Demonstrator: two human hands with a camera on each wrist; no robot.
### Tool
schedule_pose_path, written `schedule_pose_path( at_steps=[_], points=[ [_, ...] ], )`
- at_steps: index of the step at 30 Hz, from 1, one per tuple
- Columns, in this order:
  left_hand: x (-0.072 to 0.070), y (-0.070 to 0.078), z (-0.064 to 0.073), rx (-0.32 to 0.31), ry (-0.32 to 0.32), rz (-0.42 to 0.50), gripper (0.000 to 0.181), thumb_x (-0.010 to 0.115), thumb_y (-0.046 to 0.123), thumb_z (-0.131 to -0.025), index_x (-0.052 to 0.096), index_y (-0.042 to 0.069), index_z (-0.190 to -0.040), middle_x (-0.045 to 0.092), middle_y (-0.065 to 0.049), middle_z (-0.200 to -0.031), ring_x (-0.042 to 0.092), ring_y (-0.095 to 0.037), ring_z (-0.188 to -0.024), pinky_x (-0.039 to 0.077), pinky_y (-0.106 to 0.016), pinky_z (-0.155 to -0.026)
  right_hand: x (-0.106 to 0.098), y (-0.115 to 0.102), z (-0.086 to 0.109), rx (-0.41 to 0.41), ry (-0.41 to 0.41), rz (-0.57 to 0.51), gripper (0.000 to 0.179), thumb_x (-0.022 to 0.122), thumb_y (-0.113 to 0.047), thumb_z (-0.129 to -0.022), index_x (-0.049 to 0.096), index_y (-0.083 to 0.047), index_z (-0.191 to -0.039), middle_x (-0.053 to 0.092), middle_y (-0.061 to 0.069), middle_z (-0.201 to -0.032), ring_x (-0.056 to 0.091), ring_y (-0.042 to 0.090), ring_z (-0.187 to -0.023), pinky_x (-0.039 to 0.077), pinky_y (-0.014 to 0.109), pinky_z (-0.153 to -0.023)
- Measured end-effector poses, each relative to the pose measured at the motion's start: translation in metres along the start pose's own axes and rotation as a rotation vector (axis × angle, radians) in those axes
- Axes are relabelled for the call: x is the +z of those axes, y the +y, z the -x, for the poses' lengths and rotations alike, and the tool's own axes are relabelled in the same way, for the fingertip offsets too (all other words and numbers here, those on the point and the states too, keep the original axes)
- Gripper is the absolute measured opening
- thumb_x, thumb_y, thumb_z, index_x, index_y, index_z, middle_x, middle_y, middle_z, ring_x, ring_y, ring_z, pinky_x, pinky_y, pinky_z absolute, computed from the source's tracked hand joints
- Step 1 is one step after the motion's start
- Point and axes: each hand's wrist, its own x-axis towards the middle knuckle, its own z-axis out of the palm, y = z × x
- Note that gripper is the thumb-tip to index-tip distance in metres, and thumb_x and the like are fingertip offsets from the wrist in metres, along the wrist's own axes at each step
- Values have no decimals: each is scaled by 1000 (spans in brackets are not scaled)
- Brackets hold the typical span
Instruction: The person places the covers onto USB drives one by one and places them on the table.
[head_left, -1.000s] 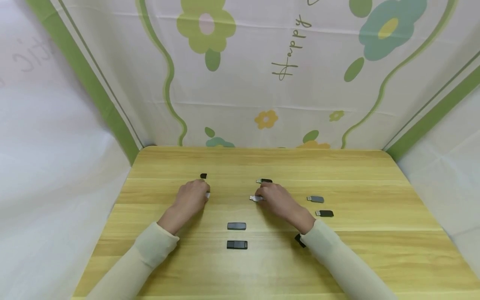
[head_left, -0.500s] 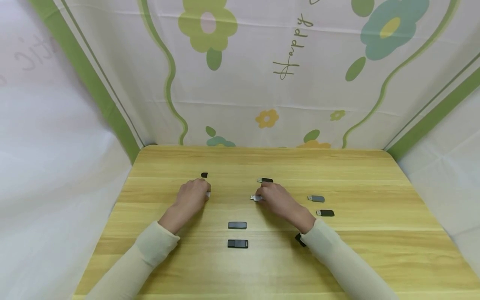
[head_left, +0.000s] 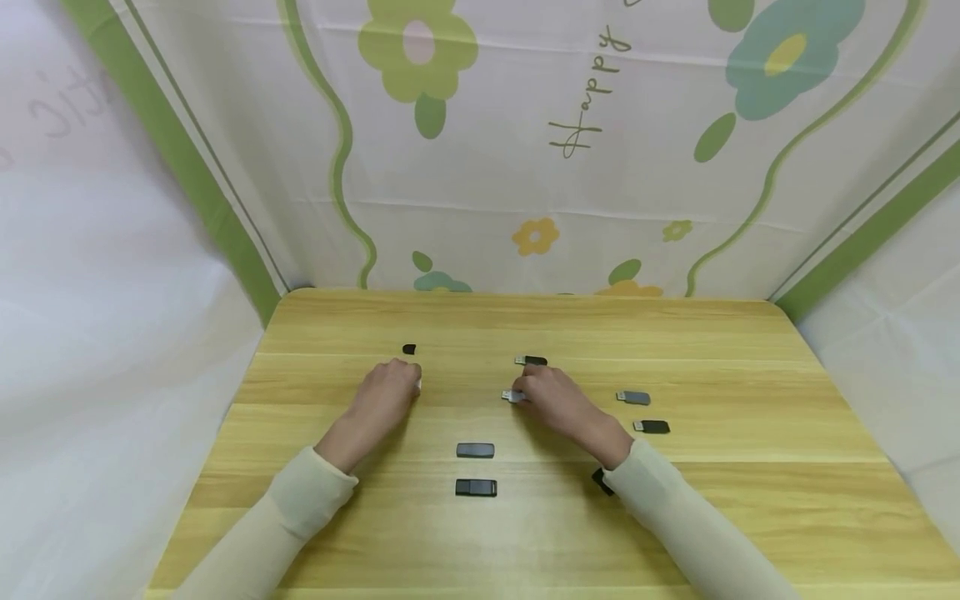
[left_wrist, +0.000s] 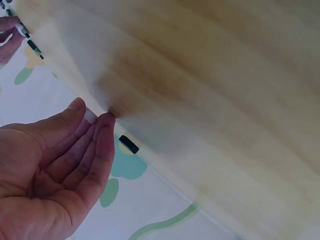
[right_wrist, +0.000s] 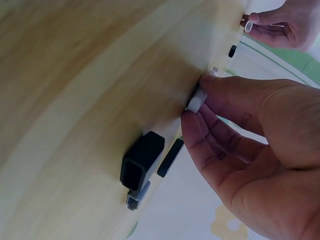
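Note:
In the head view my left hand [head_left: 379, 404] is low over the wooden table, left of centre. Its thumb and fingertips pinch a small white cap [left_wrist: 90, 116], mostly covered by the fingers. Just beyond that hand lies a small black cap [head_left: 408, 349]. My right hand [head_left: 558, 402] pinches a white USB stick [head_left: 510, 396] at the middle of the table, its metal plug pointing left toward the other hand. Behind the right hand's knuckles a black USB stick [head_left: 534, 361] lies with its plug bare. The two hands are apart.
Right of the right hand lie a grey USB stick [head_left: 636, 398] and another black USB stick [head_left: 654, 427]. Nearer, a grey oblong piece [head_left: 475, 450] and a black one [head_left: 476, 487] lie between the forearms. A black piece [head_left: 602, 481] is partly under the right sleeve. Patterned cloth [head_left: 480, 167] hangs behind.

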Motion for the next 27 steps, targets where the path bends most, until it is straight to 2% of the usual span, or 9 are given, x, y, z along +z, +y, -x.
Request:
schedule_pose_path(
  at_steps=[8,13,27],
  points=[
    [1,2,1,27,30,60,22,70,-3,-98,69,3,-76,68,-6,-72,50,-14,-60,47,-28,-56,0,-1,4,-18,33,8,5,82,-3,-91,81,-4,-96,71,7,-90,64,16,-79,58,32,-70],
    [2,7,1,36,38,51,21,73,-1,-96,69,4,-77,69,-6,-75,57,-15,-64,53,-31,-61,0,-2,5,-24,38,7,9,81,-3,-91,81,-4,-100,72,8,-95,68,19,-85,60,33,-74],
    [5,24,0,56,24,89,16,80,3,-92,71,6,-80,66,-3,-76,60,-15,-69,55,-32,-65,-4,-8,3,-74,63,-37,12,82,-1,-90,82,-3,-102,72,9,-97,71,20,-88,61,31,-77]
  ],
)
